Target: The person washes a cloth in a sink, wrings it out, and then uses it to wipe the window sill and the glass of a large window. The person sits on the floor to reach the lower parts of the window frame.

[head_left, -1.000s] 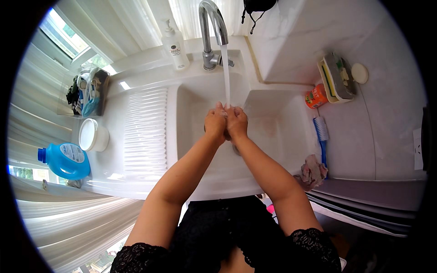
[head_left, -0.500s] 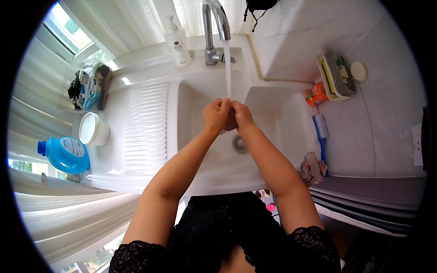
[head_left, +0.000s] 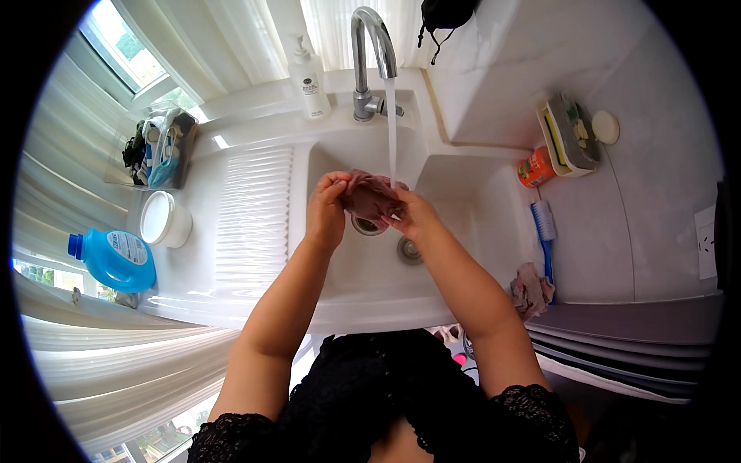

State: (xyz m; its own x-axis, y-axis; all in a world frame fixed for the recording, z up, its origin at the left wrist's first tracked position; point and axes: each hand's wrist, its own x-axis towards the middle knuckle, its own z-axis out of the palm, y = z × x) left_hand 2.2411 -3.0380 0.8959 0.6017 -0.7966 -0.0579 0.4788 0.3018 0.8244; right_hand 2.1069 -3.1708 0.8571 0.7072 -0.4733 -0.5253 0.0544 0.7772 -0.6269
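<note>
A wet, dusky-pink cloth [head_left: 372,196] is stretched between my hands over the white sink [head_left: 351,270]. My left hand [head_left: 327,210] pinches its left edge with thumb and fingers. The right-hand side is held by my right hand [head_left: 415,214], close to the stream of water. That water runs from the chrome tap [head_left: 373,46] and falls by the cloth's right end. Below the cloth, a round metal rim [head_left: 367,226] shows in part. A metal drain [head_left: 408,251] lies near my right wrist.
On the left stand a ribbed washboard [head_left: 253,216], a white tub [head_left: 165,220], a blue detergent bottle [head_left: 117,259] and a clear bin [head_left: 158,147]. A pump bottle [head_left: 310,83] is behind. Rightward are an orange container [head_left: 536,168], a blue brush [head_left: 544,224] and a crumpled cloth [head_left: 531,292].
My hands have moved apart, the left one going leftward. The cloth, bunched between them before, is now spread open. The view has shifted slightly.
</note>
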